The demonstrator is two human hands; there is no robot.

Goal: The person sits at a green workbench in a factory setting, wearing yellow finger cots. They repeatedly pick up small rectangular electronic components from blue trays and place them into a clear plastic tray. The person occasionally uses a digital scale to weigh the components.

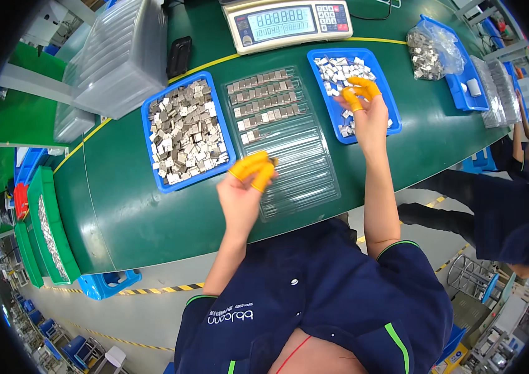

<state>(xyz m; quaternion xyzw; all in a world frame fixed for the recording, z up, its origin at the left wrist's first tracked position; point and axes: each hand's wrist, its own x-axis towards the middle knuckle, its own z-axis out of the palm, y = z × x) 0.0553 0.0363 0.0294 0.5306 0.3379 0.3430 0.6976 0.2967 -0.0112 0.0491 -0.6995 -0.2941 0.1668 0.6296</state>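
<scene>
Left hand [243, 193]: nearest, over the left side of a clear ribbed tray [302, 165]. Thumb and fingers curled, tips close together; yellow finger covers [249, 167]. Something small and dark shows at the tips, blurred; cannot tell whether a piece is held.

Tray: bare ribbed part at 2 o'clock from left hand, 7 to 8 o'clock from right hand. Transparent, shiny, long parallel grooves. Small metal pieces [271, 115], grey and whitish, stand side by side in its far rows; the nearest occupied row is filled at its left end only.

Right hand [369, 115]: above the right blue bin [328, 100], fingers bent, thumb and fingertips near each other, partly open. Cannot tell whether it grips anything.

Left blue bin [197, 179]: at 10 to 11 o'clock from left hand; heaped with loose grey and silver pieces [186, 131].

Right bin: scattered white pieces [336, 71], blue floor showing between.

Farthest: digital scale [289, 28], at 12 o'clock from tray, display lit, on green table [121, 212].
</scene>
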